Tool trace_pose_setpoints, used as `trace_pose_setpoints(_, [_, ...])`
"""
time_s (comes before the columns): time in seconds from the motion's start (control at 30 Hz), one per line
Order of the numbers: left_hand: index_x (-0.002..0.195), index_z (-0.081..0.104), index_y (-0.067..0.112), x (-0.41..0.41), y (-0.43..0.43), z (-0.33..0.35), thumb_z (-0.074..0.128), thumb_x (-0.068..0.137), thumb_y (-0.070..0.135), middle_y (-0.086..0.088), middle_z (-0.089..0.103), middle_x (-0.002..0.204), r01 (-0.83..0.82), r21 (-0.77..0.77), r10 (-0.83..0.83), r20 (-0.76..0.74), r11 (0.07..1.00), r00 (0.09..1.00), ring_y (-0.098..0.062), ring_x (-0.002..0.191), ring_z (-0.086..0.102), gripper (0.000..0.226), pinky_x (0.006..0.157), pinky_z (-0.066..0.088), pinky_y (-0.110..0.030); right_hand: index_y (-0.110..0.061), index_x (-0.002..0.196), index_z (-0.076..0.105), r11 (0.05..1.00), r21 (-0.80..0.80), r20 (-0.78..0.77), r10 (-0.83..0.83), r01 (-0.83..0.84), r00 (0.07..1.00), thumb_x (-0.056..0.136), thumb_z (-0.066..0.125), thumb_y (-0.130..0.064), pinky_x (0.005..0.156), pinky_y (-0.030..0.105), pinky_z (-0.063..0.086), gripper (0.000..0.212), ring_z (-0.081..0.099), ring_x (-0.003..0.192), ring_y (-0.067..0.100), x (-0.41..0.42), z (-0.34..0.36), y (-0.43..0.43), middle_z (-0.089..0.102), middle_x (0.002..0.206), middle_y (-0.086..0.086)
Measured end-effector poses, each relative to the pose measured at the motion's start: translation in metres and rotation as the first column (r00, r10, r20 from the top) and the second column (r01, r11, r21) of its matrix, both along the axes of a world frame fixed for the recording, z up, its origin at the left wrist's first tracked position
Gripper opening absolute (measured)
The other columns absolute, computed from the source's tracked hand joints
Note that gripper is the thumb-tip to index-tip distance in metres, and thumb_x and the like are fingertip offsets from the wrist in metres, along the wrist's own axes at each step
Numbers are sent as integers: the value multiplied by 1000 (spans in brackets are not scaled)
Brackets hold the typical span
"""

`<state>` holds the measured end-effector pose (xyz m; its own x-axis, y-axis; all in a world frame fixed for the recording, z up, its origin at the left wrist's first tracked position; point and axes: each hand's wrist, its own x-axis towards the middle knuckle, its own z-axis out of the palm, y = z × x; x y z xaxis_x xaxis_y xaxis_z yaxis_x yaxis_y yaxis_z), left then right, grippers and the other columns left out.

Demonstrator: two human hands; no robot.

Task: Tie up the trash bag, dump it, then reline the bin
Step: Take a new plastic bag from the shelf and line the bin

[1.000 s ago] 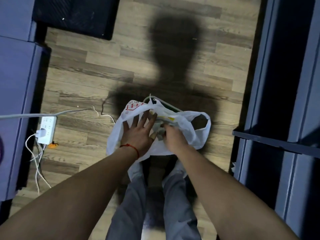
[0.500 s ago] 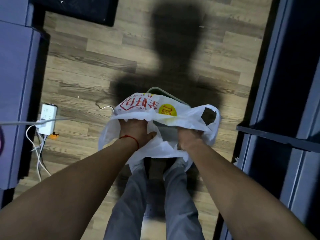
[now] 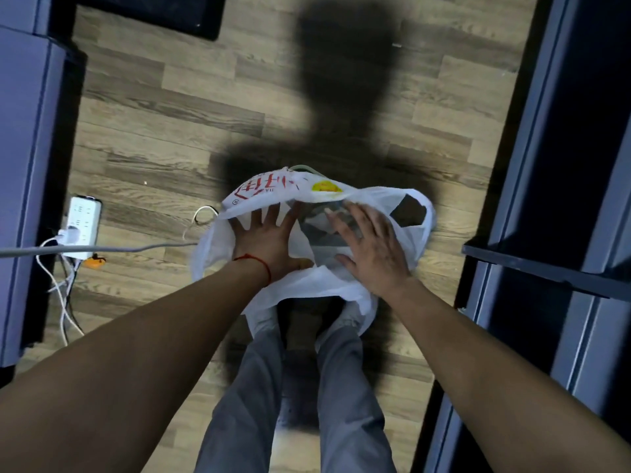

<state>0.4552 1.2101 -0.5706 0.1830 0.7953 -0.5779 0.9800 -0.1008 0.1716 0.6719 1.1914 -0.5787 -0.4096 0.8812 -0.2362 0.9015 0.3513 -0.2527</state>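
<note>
Trash bag (image 3: 324, 283) directly beneath both hands, mouth gaping. Left hand (image 3: 266, 240), right hand (image 3: 372, 254) flat on plastic, fingers splayed, gripping nothing. Probably spreading mouth: press outward evenly, mind handle loop (image 3: 429, 220) beyond right fingertips.

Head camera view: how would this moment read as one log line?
white bag: mouth open, untied | left hand: open, fingers spread against bag | right hand: open, fingers spread against bag
</note>
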Motion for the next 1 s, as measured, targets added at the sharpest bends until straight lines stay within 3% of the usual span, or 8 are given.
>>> trace_pose_setpoints(0.13, [148,-6,37,-3,3,-9,63,60,76,-7,4,160,35,6,-35,9,999,999,-39,145,6,119,111,14,-66,-28,155,13,989,-145,164,22,2,986,76,71,-54,119,58,1,102,-2,150,37,5,-24,8,0,164,13])
trace_pose_setpoints(0.3, [148,-14,38,-7,7,-32,67,58,74,-7,-7,160,75,-41,-76,-7,996,997,-39,146,-4,126,112,9,-67,-30,155,0,964,-236,256,-56,119,965,67,66,-72,109,64,-15,118,-13,149,39,1,-52,11,-10,163,11])
trace_pose_setpoints(0.53, [147,-18,34,-20,7,-62,71,54,72,-11,-9,160,50,-105,-43,68,993,997,-41,146,-4,135,113,14,-65,-32,149,-25,912,-372,248,-80,171,965,70,66,-70,111,70,-2,126,-21,148,33,2,-78,19,-18,163,5])
trace_pose_setpoints(0.77, [145,-17,47,-17,25,-69,71,61,66,-10,-3,161,-61,-81,76,201,995,977,-39,146,3,123,113,15,-66,-35,151,-19,865,-449,140,-178,222,974,76,69,-61,110,71,1,119,-12,150,30,-5,-75,38,-16,163,-1])
trace_pose_setpoints(1.0, [140,-26,49,-6,48,-81,77,57,64,-7,-8,161,-53,-125,72,149,991,986,-40,146,8,133,111,16,-69,-36,151,-19,855,-464,130,-194,233,972,73,72,-60,114,68,14,122,3,150,36,-1,-86,49,-14,163,-4])
